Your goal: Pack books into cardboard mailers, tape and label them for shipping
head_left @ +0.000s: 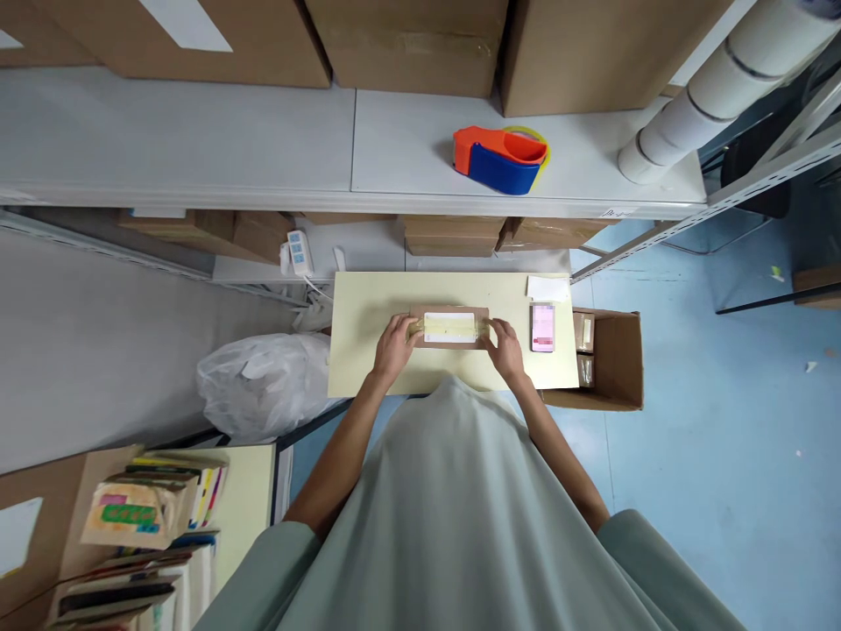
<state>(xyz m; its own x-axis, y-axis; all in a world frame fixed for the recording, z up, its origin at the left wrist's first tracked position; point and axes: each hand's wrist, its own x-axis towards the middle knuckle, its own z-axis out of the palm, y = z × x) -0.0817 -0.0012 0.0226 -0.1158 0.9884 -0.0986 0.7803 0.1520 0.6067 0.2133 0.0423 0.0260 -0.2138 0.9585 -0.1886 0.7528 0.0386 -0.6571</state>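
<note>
On the pale yellow table (pixel 368 294) in front of me lies a small flat cardboard box (pixel 452 346) with a white label (pixel 450 320) on top. A strip of clear, yellowish tape (pixel 449 330) runs lengthwise over the label. My left hand (pixel 394 346) pinches its left end at the box's left edge. At the opposite edge, my right hand (pixel 505 349) has thumb and fingers closed on the right end. Whether the middle of the tape touches the label, I cannot tell.
Right of my hands lie a phone (pixel 542 328) and a white paper (pixel 547 288). An open carton (pixel 621 359) with packages stands beside the table. On the shelf above sits an orange-and-blue tape dispenser (pixel 503 159). A plastic bag (pixel 263 386) is at left.
</note>
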